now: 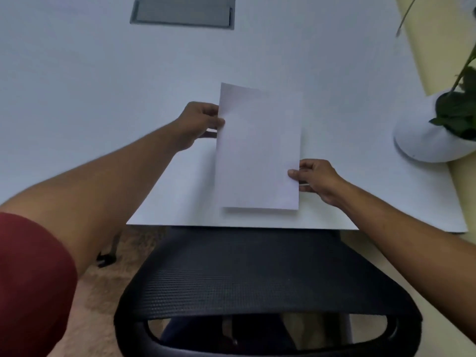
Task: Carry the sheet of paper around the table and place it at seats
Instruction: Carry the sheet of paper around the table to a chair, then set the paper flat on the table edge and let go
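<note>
A blank white sheet of paper [258, 148] hovers low over the white table [103, 86], just inside its near edge, casting a thin shadow along its bottom side. My left hand [199, 123] pinches the sheet's upper left edge between thumb and fingers. My right hand [315, 177] pinches its lower right edge the same way. Directly below the paper, a black mesh office chair [257, 279] is pushed up to the table's edge, its backrest toward me.
A grey cable hatch [183, 12] is set into the table at the far centre. A white pot with a green plant [432, 135] stands on the table's right edge. Beige carpet [90, 305] shows at lower left, and a pale yellow wall [438, 47] at right.
</note>
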Action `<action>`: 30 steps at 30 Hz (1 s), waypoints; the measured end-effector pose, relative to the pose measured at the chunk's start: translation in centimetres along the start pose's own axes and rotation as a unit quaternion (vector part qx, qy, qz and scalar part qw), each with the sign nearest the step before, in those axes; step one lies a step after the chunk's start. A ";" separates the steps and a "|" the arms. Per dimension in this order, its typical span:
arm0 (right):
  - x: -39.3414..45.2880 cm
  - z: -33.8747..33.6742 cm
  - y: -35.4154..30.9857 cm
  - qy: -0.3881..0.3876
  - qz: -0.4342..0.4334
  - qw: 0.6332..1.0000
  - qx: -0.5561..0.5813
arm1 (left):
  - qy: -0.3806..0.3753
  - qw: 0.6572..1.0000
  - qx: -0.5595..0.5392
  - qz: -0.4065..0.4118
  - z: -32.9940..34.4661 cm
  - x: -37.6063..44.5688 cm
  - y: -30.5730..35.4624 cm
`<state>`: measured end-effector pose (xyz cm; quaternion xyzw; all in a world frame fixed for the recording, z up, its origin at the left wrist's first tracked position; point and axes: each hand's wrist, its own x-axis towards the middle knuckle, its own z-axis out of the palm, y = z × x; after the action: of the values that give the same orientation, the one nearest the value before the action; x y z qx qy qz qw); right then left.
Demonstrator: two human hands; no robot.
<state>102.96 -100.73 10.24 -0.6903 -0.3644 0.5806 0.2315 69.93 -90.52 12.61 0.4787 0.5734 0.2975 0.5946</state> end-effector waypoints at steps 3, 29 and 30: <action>2.3 1.0 0.9 0.011 0.010 1.000 -0.012 | 0.011 1.000 -0.005 0.002 -0.4 1.7 -2.7; 7.7 1.7 8.6 0.066 -0.132 0.954 -0.261 | 0.072 0.858 0.466 0.203 2.0 2.2 -15.9; 7.5 1.5 9.0 0.065 -0.153 0.947 -0.273 | 0.041 0.836 0.491 0.243 2.0 1.0 -16.8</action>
<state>104.06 -100.77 -1.48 -0.6993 -0.5945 0.3700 0.1438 68.78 -96.23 -3.29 0.8192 0.5329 0.1313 0.1665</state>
